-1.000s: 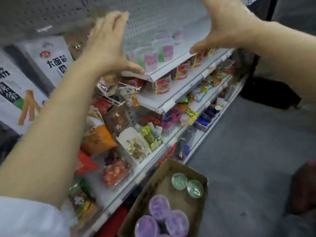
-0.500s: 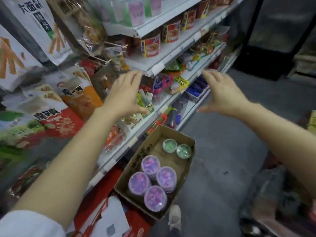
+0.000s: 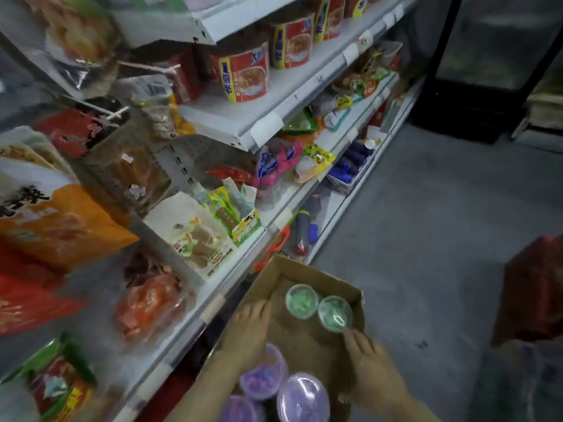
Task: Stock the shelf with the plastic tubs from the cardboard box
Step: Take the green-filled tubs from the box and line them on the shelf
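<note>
An open cardboard box (image 3: 320, 277) sits on the floor at the foot of the shelving. Two green-lidded plastic tubs (image 3: 301, 300) (image 3: 334, 313) stand side by side at its far end. Purple-lidded tubs (image 3: 302, 399) cluster at its near end. My left hand (image 3: 248, 332) is inside the box, fingers spread, over a purple tub (image 3: 263, 380) and holding nothing. My right hand (image 3: 370, 365) is also in the box, fingers apart, its fingertips just short of the right green tub.
White shelves (image 3: 262, 129) on the left carry red-labelled cans (image 3: 245, 75), snack bags (image 3: 58, 220) and small packets. Grey floor lies to the right. A dark glass-door cabinet (image 3: 493, 65) stands far right. A red box (image 3: 536, 287) sits at the right edge.
Both hands have dropped from the top shelf down into the cardboard box, and the view has tilted down toward the floor.
</note>
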Motion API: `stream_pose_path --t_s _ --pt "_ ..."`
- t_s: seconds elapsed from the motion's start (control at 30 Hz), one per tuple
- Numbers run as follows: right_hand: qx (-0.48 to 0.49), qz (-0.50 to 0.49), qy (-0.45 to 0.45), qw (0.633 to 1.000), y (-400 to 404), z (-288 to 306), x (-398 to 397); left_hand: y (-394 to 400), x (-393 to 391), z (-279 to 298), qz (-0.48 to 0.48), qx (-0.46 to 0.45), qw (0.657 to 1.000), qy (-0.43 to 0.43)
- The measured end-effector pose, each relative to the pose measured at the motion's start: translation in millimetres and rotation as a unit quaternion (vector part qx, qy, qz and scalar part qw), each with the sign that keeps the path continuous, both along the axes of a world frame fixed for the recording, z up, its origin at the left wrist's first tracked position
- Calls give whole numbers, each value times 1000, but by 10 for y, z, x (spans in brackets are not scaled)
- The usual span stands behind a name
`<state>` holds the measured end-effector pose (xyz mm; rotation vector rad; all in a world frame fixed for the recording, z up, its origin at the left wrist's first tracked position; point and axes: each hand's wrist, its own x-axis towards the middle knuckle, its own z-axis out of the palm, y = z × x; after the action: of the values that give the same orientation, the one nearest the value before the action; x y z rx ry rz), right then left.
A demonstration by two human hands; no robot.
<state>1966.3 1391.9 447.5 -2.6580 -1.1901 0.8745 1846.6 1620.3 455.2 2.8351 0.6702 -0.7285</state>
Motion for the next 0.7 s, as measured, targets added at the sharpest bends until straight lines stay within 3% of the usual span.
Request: stream_pose_path --t_s 0.07,0.17,0.3,0.4,0.7 --pt "-10 -22 10 1000 124 -572 51 223 100 -625 -13 9 1000 23" --pt "-9 -28 -17 999 299 -1301 151 375 357 -1084 -60 4 997 38" --pt "-113 9 37 993 626 -1498 314 489 699 -1615 -73 7 997 27" --pt "-116 -14 35 993 728 -1849 458 549 840 -2015 -76 -2 997 26" --pt "-111 -137 -70 982 910 -2935 537 604 1244 -2870 -49 -18 998 23"
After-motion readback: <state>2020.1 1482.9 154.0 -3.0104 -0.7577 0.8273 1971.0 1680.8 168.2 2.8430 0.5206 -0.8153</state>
